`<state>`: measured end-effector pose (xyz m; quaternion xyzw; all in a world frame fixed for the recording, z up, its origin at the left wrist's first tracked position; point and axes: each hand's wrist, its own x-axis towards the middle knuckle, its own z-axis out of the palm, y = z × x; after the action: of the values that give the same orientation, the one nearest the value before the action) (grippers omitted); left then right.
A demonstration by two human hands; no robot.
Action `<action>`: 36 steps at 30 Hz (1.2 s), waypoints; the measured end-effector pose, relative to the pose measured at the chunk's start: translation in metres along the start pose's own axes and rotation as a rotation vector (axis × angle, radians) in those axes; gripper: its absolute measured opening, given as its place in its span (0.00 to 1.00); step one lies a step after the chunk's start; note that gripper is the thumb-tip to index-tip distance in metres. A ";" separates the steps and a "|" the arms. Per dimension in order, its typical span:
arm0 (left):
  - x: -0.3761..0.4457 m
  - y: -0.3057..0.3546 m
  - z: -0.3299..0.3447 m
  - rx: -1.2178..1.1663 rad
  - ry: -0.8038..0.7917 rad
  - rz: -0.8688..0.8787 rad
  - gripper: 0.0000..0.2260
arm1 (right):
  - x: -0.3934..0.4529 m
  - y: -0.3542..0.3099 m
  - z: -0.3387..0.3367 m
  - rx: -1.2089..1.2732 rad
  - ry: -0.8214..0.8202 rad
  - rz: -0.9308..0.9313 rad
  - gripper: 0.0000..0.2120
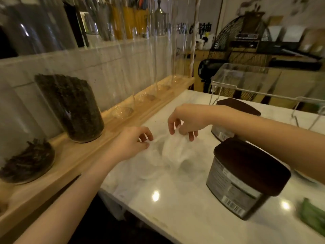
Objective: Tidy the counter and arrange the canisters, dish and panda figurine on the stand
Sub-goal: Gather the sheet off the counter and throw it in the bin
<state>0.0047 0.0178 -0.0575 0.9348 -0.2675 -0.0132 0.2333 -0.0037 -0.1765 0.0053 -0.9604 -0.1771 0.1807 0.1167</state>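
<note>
A crumpled clear plastic bag (171,152) lies on the white marble counter (175,205). My left hand (130,143) pinches its left edge and my right hand (184,120) pinches its top, lifting it a little. Two grey canisters with dark brown lids stand to the right: the near canister (246,176) and the far canister (233,111), partly hidden behind my right forearm. A clear acrylic stand (260,83) sits at the back right of the counter. I see no panda figurine. A pale dish edge (302,175) peeks out under my right forearm.
A long wooden rack (84,152) along the left holds tall glass tubes, two with dark tea leaves (73,110). Something green (313,215) lies at the counter's right edge. A black fan (207,67) and shelves stand behind the counter.
</note>
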 end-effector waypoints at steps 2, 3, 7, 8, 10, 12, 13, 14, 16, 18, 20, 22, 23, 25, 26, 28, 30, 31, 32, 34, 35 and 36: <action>0.006 0.012 -0.007 0.004 0.040 0.037 0.07 | -0.018 0.004 -0.009 0.062 0.141 0.004 0.11; 0.007 0.019 -0.011 0.001 0.066 0.056 0.07 | -0.028 0.007 -0.014 0.079 0.219 0.008 0.11; 0.009 0.057 -0.025 -0.070 0.165 0.142 0.09 | -0.080 0.012 -0.029 0.131 0.523 0.003 0.09; 0.007 0.068 -0.028 -0.100 0.180 0.167 0.09 | -0.095 0.013 -0.031 0.143 0.591 -0.002 0.08; 0.003 0.093 -0.031 -0.149 0.231 0.226 0.09 | -0.127 0.014 -0.033 0.179 0.713 0.004 0.08; -0.005 0.121 -0.032 -0.154 0.300 0.287 0.09 | -0.161 0.015 -0.030 0.221 0.823 0.034 0.08; -0.011 0.137 -0.031 -0.165 0.327 0.322 0.08 | -0.178 0.015 -0.027 0.241 0.870 0.052 0.08; -0.018 0.152 -0.028 -0.185 0.345 0.356 0.08 | -0.196 0.016 -0.023 0.265 0.914 0.068 0.08; -0.035 0.184 -0.020 -0.226 0.359 0.412 0.07 | -0.232 0.014 -0.010 0.335 1.001 0.090 0.07; -0.054 0.214 -0.009 -0.283 0.340 0.467 0.07 | -0.268 0.012 0.007 0.400 1.059 0.103 0.06; -0.078 0.241 0.006 -0.348 0.280 0.521 0.09 | -0.304 0.009 0.029 0.468 1.079 0.131 0.05; -0.105 0.263 0.023 -0.399 0.211 0.558 0.10 | -0.341 0.005 0.057 0.553 1.067 0.159 0.07; -0.117 0.272 0.031 -0.419 0.170 0.574 0.11 | -0.356 0.005 0.069 0.585 1.050 0.188 0.08; -0.151 0.299 0.062 -0.457 0.044 0.589 0.10 | -0.400 0.002 0.109 0.629 1.014 0.273 0.09; -0.156 0.299 0.067 -0.498 0.018 0.573 0.09 | -0.405 0.005 0.116 0.647 0.995 0.271 0.09; -0.171 0.306 0.082 -0.554 -0.076 0.542 0.07 | -0.422 0.003 0.138 0.675 0.972 0.311 0.09; -0.193 0.315 0.102 -0.553 -0.212 0.509 0.07 | -0.444 0.001 0.165 0.679 0.957 0.361 0.08; -0.206 0.319 0.115 -0.524 -0.291 0.510 0.10 | -0.458 0.000 0.182 0.689 0.949 0.392 0.07; -0.219 0.322 0.128 -0.488 -0.367 0.516 0.13 | -0.470 -0.001 0.199 0.706 0.935 0.420 0.07; -0.243 0.323 0.154 -0.433 -0.479 0.515 0.16 | -0.490 -0.001 0.233 0.759 0.868 0.457 0.05; -0.251 0.323 0.166 -0.410 -0.508 0.512 0.15 | -0.497 0.000 0.248 0.782 0.832 0.474 0.05; -0.257 0.322 0.179 -0.382 -0.526 0.509 0.14 | -0.501 0.001 0.263 0.795 0.801 0.496 0.05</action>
<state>-0.4009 -0.1698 -0.1002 0.7435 -0.5333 -0.2430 0.3221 -0.5423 -0.3271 -0.0805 -0.8491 0.1902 -0.1202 0.4778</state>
